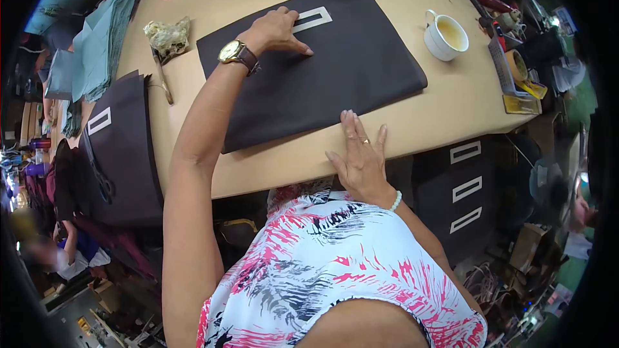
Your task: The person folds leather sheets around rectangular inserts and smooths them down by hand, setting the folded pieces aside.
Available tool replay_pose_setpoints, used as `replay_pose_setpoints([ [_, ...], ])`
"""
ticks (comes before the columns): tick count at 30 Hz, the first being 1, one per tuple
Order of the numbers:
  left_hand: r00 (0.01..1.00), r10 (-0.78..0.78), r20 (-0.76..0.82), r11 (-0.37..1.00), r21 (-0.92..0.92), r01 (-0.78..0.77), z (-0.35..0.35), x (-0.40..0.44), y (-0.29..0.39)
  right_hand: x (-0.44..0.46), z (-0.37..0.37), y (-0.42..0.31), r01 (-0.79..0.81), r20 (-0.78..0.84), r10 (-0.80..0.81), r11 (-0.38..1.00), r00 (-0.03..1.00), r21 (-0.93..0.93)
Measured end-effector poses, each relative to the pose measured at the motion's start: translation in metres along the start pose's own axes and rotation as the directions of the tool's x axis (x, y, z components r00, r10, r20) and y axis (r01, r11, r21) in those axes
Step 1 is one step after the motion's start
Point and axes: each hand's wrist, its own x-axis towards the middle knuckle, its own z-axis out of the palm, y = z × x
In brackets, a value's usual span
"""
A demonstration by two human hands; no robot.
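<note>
A folded dark cloth panel [348, 58] lies slanted on the table. Near its far edge is a white rectangular frame [316, 19] with a narrow dark middle. My left hand [277, 31], with a watch at the wrist, rests on the cloth. Its fingers reach the left end of the white frame, partly covering it, and the thumb is spread toward me. At the cloth's near edge my right hand [362, 161] lies flat on the table, fingers apart, fingertips close to or touching the cloth. Neither hand grips anything.
A white cup [445, 37] of light liquid stands right of the cloth. Scissors [100, 177] lie on another dark panel [126, 135] at left. Green cloths [103, 45], a crumpled bundle [169, 37] and a basket [503, 67] line the sides. More framed panels [445, 203] hang below the table edge.
</note>
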Motion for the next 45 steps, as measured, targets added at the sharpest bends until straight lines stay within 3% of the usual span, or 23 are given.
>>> replay_pose_setpoints([
  [2,0.983,0.061,-0.173,0.997,0.057,-0.052,0.005,-0.015,0.009,0.000,0.001,0.000,0.005,-0.043,-0.003,0.999,0.999,0.035],
  [4,0.904,0.213,-0.371,0.965,0.223,-0.136,0.008,-0.049,0.047,0.002,0.002,0.001,0.012,-0.082,-0.009,0.999,0.997,0.035],
  [7,0.923,0.220,-0.315,0.974,0.030,-0.223,0.029,-0.112,0.093,0.007,-0.002,0.001,-0.018,-0.081,0.026,0.995,0.996,0.098],
  [9,0.975,0.158,-0.155,0.983,-0.069,-0.170,0.055,-0.145,0.111,0.007,0.004,0.005,0.011,-0.130,-0.006,0.999,0.991,0.042],
  [13,0.989,0.086,-0.119,0.986,-0.130,-0.101,0.070,-0.166,0.125,0.010,-0.003,0.007,0.015,-0.137,-0.016,1.000,0.991,-0.006],
  [16,0.985,0.108,-0.137,0.986,-0.111,-0.124,0.071,-0.167,0.124,0.010,-0.015,0.032,-0.092,-0.244,0.035,0.970,0.969,-0.226],
  [18,0.982,0.120,-0.149,0.987,-0.086,-0.134,0.071,-0.166,0.124,0.012,-0.027,0.062,-0.257,-0.318,0.161,0.922,0.934,-0.288],
  [21,0.986,0.103,-0.129,0.995,-0.004,-0.104,0.068,-0.163,0.132,0.015,-0.038,0.093,-0.377,-0.382,0.255,0.879,0.888,-0.291],
  [22,0.990,0.083,-0.117,0.996,0.031,-0.080,0.068,-0.161,0.136,0.014,-0.036,0.091,-0.393,-0.389,0.265,0.871,0.882,-0.296],
  [27,0.959,0.115,-0.259,0.970,-0.178,-0.164,0.085,-0.123,0.170,0.016,-0.026,0.095,-0.413,-0.432,0.280,0.875,0.857,-0.253],
  [30,0.934,0.121,-0.337,0.957,-0.209,-0.200,0.094,-0.115,0.181,0.017,-0.029,0.102,-0.410,-0.439,0.275,0.877,0.855,-0.249],
  [36,0.962,-0.187,-0.200,0.966,-0.214,0.144,0.081,-0.213,0.129,0.017,-0.032,0.101,-0.402,-0.456,0.259,0.880,0.851,-0.251],
  [40,0.848,-0.507,-0.154,0.861,-0.125,0.493,0.074,-0.283,0.102,0.017,-0.032,0.102,-0.391,-0.465,0.243,0.885,0.851,-0.252],
  [43,0.780,-0.613,-0.128,0.789,-0.041,0.613,0.066,-0.296,0.093,0.025,-0.047,0.100,-0.406,-0.396,0.296,0.885,0.869,-0.229],
  [45,0.704,-0.675,-0.223,0.733,-0.087,0.675,0.061,-0.288,0.077,0.039,-0.067,0.094,-0.426,-0.342,0.340,0.878,0.876,-0.217],
])
